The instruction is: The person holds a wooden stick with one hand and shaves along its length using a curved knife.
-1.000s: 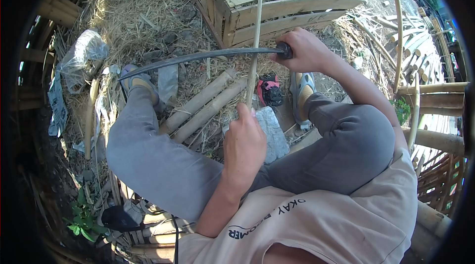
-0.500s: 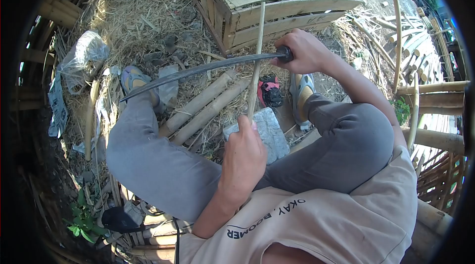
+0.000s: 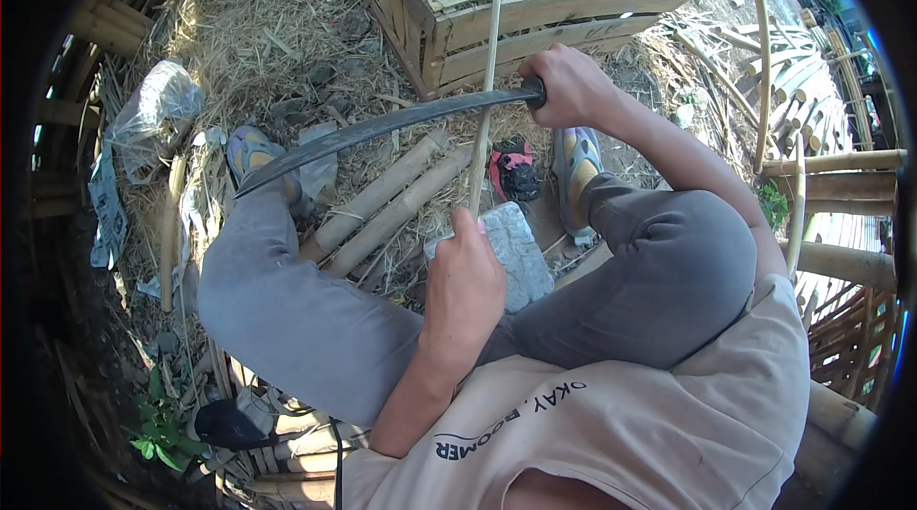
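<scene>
My left hand point(image 3: 465, 283) is closed round the lower end of a thin bamboo strip point(image 3: 485, 128), which points up and away from me. In my right hand point(image 3: 571, 88) is the dark handle of a machete point(image 3: 382, 124). Its long curved blade reaches left across the strip, crossing it close to the handle, and the tip ends above my left shin. Whether the edge bites into the strip, I cannot tell. Below and beyond my left hand lies a grey stone block point(image 3: 516, 257), partly covered by the hand.
A slatted wooden crate point(image 3: 554, 18) stands ahead. Two bamboo poles point(image 3: 382, 195) lie between my feet, near a red and black cloth-like bundle point(image 3: 514, 170). Clear plastic point(image 3: 158, 118) lies at left, a dark cap-like item point(image 3: 234, 422) at lower left. Cut bamboo point(image 3: 802, 90) is piled at right.
The machete and my right hand have shifted slightly up and left in view. The strip and left hand shift a little the same way, as does the background. Both grips stay the same.
</scene>
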The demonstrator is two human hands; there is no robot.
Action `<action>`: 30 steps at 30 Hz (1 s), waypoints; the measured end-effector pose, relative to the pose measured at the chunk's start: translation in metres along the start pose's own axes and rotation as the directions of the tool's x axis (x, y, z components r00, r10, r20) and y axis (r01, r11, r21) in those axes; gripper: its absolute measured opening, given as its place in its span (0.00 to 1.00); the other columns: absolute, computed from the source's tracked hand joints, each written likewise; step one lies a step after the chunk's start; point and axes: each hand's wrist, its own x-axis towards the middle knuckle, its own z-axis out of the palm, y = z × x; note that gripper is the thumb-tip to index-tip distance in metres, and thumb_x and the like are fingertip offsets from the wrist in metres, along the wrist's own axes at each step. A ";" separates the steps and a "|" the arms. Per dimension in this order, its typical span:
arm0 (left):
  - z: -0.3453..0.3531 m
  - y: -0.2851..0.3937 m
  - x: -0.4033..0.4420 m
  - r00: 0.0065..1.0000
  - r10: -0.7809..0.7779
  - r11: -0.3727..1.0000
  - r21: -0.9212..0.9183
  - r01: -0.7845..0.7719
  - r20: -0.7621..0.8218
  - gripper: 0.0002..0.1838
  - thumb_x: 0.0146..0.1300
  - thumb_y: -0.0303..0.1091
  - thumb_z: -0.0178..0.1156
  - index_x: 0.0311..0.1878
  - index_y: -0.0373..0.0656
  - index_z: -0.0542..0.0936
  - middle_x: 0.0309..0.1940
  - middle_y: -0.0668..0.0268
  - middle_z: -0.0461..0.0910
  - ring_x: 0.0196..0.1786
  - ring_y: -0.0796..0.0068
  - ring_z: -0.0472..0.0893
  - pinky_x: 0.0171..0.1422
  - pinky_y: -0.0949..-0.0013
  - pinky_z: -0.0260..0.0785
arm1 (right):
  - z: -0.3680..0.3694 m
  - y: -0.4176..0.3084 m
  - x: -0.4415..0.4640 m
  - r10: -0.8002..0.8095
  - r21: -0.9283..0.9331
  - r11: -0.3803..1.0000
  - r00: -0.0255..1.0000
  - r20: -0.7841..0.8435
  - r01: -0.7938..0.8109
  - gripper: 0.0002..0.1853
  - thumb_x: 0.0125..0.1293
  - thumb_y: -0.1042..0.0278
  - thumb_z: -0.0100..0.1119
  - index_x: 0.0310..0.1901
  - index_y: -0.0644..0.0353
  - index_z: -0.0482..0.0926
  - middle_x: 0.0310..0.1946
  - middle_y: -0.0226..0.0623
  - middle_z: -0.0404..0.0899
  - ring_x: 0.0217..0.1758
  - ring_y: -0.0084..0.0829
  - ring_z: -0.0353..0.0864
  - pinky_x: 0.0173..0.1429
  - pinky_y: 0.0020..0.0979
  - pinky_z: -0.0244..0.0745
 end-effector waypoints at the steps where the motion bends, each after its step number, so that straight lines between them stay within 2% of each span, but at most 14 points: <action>1: 0.000 0.001 0.002 1.000 0.003 1.000 0.007 -0.003 0.019 0.12 0.79 0.32 0.45 0.49 0.29 0.68 0.26 0.34 0.79 0.36 0.29 0.81 0.39 0.35 0.70 | 0.003 0.003 0.000 -0.008 0.005 1.000 1.000 -0.018 0.008 0.06 0.42 0.72 0.61 0.24 0.63 0.80 0.22 0.53 0.78 0.34 0.57 0.81 0.41 0.52 0.75; 5: 0.001 0.003 0.003 0.999 0.013 1.000 -0.009 -0.012 0.036 0.11 0.78 0.31 0.45 0.50 0.29 0.66 0.26 0.34 0.79 0.36 0.29 0.81 0.39 0.35 0.72 | 0.006 0.008 0.000 0.003 0.014 1.000 1.000 -0.017 -0.003 0.07 0.41 0.71 0.62 0.25 0.63 0.80 0.22 0.52 0.78 0.33 0.57 0.81 0.42 0.52 0.76; 8: 0.006 0.002 0.001 1.000 0.025 0.998 -0.056 -0.026 -0.013 0.12 0.80 0.32 0.44 0.44 0.30 0.68 0.24 0.36 0.77 0.34 0.29 0.79 0.35 0.38 0.65 | 0.002 0.006 -0.001 0.030 -0.003 1.000 1.000 0.004 -0.030 0.08 0.40 0.71 0.63 0.25 0.63 0.81 0.22 0.51 0.79 0.34 0.56 0.82 0.42 0.51 0.77; 11: 0.008 0.001 0.001 0.998 0.047 0.999 -0.026 -0.048 -0.037 0.12 0.80 0.32 0.44 0.43 0.31 0.67 0.24 0.36 0.76 0.34 0.29 0.79 0.35 0.38 0.64 | 0.004 0.009 -0.002 0.033 0.008 0.999 0.999 -0.018 -0.033 0.08 0.40 0.70 0.64 0.26 0.62 0.82 0.23 0.51 0.80 0.34 0.55 0.83 0.43 0.50 0.79; 14: 0.006 0.003 0.002 1.000 0.023 1.000 -0.007 -0.023 0.021 0.10 0.78 0.31 0.46 0.50 0.30 0.67 0.26 0.33 0.78 0.36 0.28 0.80 0.38 0.35 0.69 | 0.005 0.015 -0.002 0.028 -0.010 1.000 0.999 -0.028 -0.029 0.09 0.41 0.69 0.65 0.27 0.62 0.84 0.24 0.50 0.83 0.34 0.54 0.85 0.43 0.49 0.81; 20: 0.002 0.006 0.001 1.000 0.022 1.000 0.017 -0.022 0.016 0.10 0.78 0.31 0.46 0.49 0.30 0.67 0.25 0.34 0.78 0.35 0.29 0.80 0.38 0.35 0.70 | 0.005 0.018 0.000 0.034 -0.019 0.999 0.998 -0.045 -0.035 0.09 0.40 0.69 0.65 0.27 0.61 0.83 0.23 0.49 0.82 0.34 0.54 0.84 0.43 0.49 0.80; 23: 0.006 0.003 0.001 0.998 0.045 0.999 -0.023 -0.046 -0.043 0.12 0.80 0.32 0.45 0.42 0.32 0.68 0.22 0.37 0.75 0.32 0.30 0.78 0.35 0.39 0.63 | 0.009 0.025 0.001 0.026 -0.011 1.000 0.996 -0.087 -0.027 0.08 0.39 0.71 0.65 0.25 0.61 0.80 0.22 0.49 0.80 0.34 0.55 0.82 0.41 0.50 0.77; 28: 0.005 -0.002 0.001 0.996 0.055 0.998 -0.004 -0.055 -0.071 0.11 0.80 0.32 0.45 0.42 0.32 0.69 0.22 0.37 0.76 0.33 0.30 0.78 0.35 0.38 0.63 | 0.010 0.037 -0.001 0.032 -0.015 0.999 0.993 -0.111 -0.034 0.08 0.39 0.70 0.65 0.24 0.61 0.79 0.21 0.49 0.79 0.34 0.54 0.83 0.41 0.50 0.77; 30: 0.004 -0.001 0.001 0.996 0.055 0.998 -0.008 -0.056 -0.075 0.11 0.80 0.32 0.45 0.43 0.32 0.69 0.22 0.37 0.76 0.32 0.30 0.78 0.35 0.38 0.62 | 0.007 0.039 -0.001 0.056 -0.080 0.995 0.994 -0.097 -0.064 0.10 0.40 0.68 0.66 0.27 0.61 0.82 0.24 0.49 0.82 0.36 0.52 0.85 0.44 0.49 0.80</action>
